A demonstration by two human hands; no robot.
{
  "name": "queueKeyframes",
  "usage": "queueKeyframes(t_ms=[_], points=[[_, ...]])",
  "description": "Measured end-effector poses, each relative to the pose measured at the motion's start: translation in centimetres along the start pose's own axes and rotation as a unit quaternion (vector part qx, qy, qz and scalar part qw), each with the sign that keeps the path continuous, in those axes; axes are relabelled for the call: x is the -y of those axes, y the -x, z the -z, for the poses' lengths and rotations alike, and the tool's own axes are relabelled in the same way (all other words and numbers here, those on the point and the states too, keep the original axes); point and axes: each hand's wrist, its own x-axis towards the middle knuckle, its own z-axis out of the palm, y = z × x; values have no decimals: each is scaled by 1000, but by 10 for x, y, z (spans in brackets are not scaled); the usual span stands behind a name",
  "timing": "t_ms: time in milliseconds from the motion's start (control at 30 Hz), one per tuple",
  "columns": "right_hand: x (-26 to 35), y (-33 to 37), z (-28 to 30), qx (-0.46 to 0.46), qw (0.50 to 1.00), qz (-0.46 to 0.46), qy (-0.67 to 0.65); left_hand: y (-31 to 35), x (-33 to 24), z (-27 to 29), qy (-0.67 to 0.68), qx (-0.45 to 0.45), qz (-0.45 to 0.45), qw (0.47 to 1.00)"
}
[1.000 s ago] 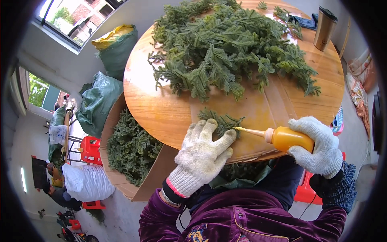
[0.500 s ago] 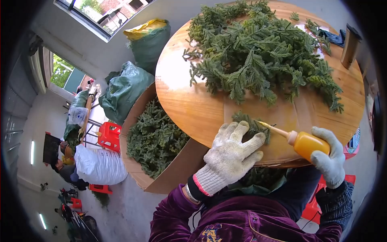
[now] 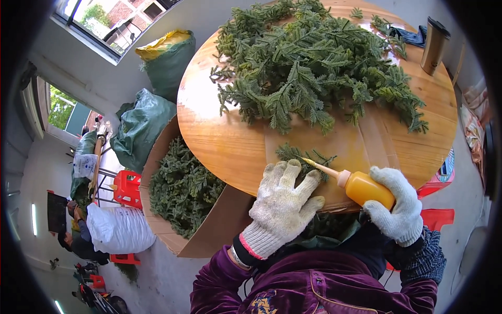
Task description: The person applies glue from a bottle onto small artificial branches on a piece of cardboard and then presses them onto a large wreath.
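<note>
- Table (image 3: 219,131): I see the sprig (image 3: 303,156) at its near edge, just beyond my left hand (image 3: 280,206).
- Left fingers flat, released, pinning the sprig.
- Right hand (image 3: 398,206) clenches the bottle (image 3: 366,188); its nozzle points left, tip at the sprig.

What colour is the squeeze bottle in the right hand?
Orange squeeze bottle, pale nozzle, in the gloved right hand; head view.

Both hands wear white knit gloves; both forearms enter from the lower edge in purple sleeves. Left hand (image 3: 282,201): palm down, fingers extended and slightly spread, pointing away from the body. Right hand (image 3: 397,206): fingers curled closed in a grip, thumb side toward the left hand, wrist bent.
</note>
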Motion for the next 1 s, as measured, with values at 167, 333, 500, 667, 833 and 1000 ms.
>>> queueKeyframes(t_ms=[167,333,500,667,833,1000], points=[[1,-3,0,8,1000,-4,5,9,12,-2,57,-42,-6,998],[-3,-2,1,15,1000,11,3,9,33,-16,94,-191,38,976],[-4,-3,1,15,1000,26,0,-11,37,-10,-34,-151,73,985],[-5,-4,3,14,999,41,-10,-10,43,-21,-27,-137,72,988],[3,-14,4,20,997,78,19,-12,42,-21,-43,-135,73,987],[14,-21,5,54,997,45,32,-11,45,-25,-26,-155,70,985]])
